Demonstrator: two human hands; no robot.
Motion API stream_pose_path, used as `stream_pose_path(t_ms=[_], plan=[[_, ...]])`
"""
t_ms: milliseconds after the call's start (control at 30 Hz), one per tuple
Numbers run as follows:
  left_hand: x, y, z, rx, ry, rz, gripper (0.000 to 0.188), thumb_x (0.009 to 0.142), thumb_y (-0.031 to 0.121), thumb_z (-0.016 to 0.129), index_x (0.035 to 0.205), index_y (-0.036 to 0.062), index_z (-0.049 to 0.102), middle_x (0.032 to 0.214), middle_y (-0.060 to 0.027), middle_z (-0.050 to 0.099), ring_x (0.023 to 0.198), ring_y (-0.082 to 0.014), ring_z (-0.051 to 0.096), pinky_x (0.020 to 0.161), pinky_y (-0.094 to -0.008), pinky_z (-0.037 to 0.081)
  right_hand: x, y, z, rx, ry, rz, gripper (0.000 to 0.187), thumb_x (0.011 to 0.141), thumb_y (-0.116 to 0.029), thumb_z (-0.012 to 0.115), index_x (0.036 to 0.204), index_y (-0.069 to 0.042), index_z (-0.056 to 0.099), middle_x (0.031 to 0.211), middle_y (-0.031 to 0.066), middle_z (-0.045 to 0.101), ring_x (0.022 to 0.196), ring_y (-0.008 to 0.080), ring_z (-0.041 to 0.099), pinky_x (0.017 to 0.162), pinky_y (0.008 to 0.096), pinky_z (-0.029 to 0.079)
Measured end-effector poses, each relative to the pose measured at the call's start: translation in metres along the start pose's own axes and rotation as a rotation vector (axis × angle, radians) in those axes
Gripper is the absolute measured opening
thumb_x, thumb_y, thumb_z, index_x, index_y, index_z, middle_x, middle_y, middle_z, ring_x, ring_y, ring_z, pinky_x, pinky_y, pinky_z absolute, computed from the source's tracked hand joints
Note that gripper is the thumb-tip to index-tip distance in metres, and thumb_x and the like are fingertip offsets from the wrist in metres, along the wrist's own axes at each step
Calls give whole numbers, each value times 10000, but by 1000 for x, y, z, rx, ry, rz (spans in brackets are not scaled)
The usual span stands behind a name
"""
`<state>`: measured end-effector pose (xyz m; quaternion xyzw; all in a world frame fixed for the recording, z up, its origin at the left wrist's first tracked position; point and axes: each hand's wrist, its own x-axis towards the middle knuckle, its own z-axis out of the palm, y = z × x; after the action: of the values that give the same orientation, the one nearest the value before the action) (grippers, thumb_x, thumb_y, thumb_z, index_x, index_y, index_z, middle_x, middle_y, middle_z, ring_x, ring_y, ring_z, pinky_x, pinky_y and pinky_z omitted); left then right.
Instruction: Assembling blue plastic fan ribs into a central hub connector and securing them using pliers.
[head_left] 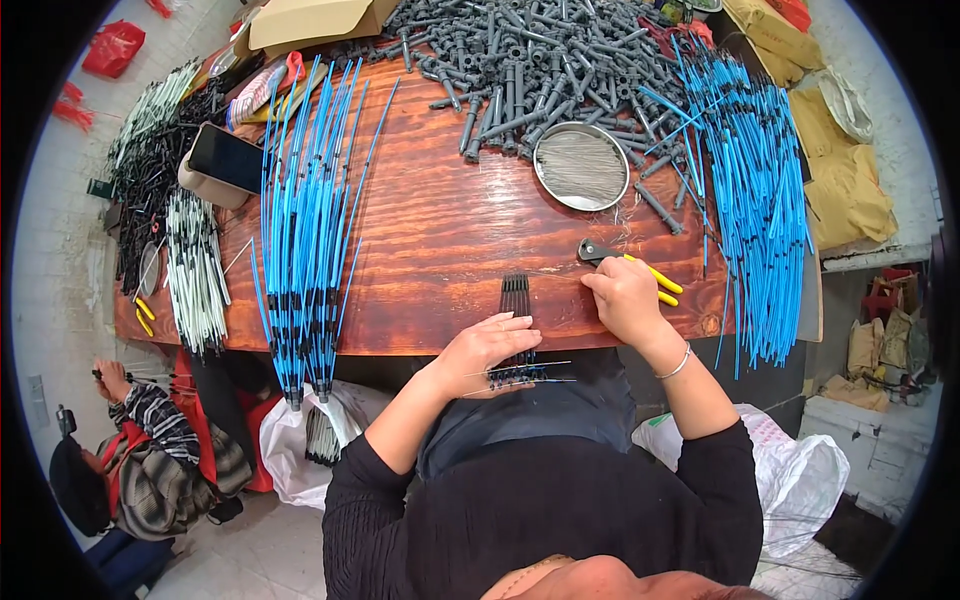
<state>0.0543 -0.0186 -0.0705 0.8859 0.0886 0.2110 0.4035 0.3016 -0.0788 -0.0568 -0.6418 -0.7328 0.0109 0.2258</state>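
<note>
My left hand (pixel 488 350) lies across a flat row of thin black rods (pixel 514 292) at the table's front edge, fingers over them and thumb out of sight. Below the fingers, the rods' near ends show blue bits, and thin metal wires (pixel 545 379) cross them sideways. My right hand (pixel 628 302) is closed, fingertips pinched together; whatever they hold is too small to make out. Partly behind that hand lies a pair of pliers (pixel 655 276) with yellow handles and a dark head. Farther back stands a round metal dish (pixel 582 166) filled with fine straight wires.
Grey plastic tubes (pixel 535 60) are heaped at the back. Blue rods lie in bundles at left (pixel 305 190) and right (pixel 755 210). A phone (pixel 225 158) leans near pale rods (pixel 195 265). Another person (pixel 165 450) sits at far left. White sacks (pixel 800 485) stand below the table.
</note>
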Motion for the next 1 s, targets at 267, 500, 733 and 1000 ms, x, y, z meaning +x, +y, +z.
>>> stream_pose_path(t_ms=[267, 500, 733, 1000], plan=[[-1, -2, 1, 5, -21, -7, 549, 651, 255, 756, 1123, 46, 568, 1098, -109, 600, 1110, -291, 526, 968, -431, 389, 4, 2, 1, -30, -25, -39, 72, 660, -74, 568, 664, -101, 635, 641, 44, 493, 640, 229, 529, 587, 356, 366], [-3, -5, 2, -12, -28, -4, 571, 631, 208, 740, 1148, 50, 555, 1113, -104, 598, 1132, -285, 512, 981, -435, 377, 6, 5, 0, -14, -58, -39, 84, 662, -39, 611, 707, -102, 644, 664, 21, 521, 646, 212, 538, 592, 341, 366], [-2, -5, 3, -2, -26, -7, 570, 631, 188, 729, 1155, 53, 550, 1113, -102, 598, 1134, -283, 511, 984, -433, 377, 6, 3, -2, 22, -57, -61, 87, 657, -67, 576, 689, -111, 643, 655, 37, 507, 655, 215, 537, 605, 348, 364], [-2, -5, 3, -1, -34, -8, 570, 626, 162, 716, 1157, 50, 544, 1116, -103, 595, 1137, -285, 507, 988, -434, 373, 28, 3, 8, -79, -97, -196, 34, 667, -97, 567, 673, -101, 600, 658, 45, 514, 657, 209, 546, 617, 350, 367]])
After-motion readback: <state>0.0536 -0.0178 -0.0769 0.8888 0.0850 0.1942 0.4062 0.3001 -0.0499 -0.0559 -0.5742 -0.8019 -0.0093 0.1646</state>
